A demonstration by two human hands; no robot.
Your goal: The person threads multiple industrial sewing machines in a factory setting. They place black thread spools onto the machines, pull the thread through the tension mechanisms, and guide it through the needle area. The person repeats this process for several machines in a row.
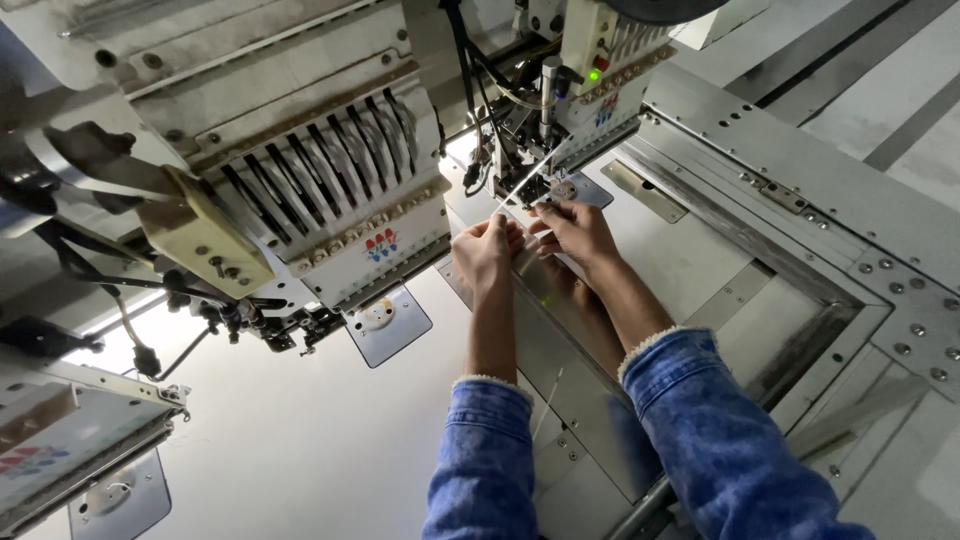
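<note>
Where a thin white thread (528, 176) slants down at the far embroidery head (560, 110), both hands pinch it: left hand (484, 255) just beside right hand (572, 230), fingers closed, above the metal desk (700, 250). A second embroidery head (330, 190) stands left.

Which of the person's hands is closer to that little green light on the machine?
Right. The right hand is up at the needle area, just below and slightly left of the green light. The left hand sits lower and further left, beside the right hand.
</note>
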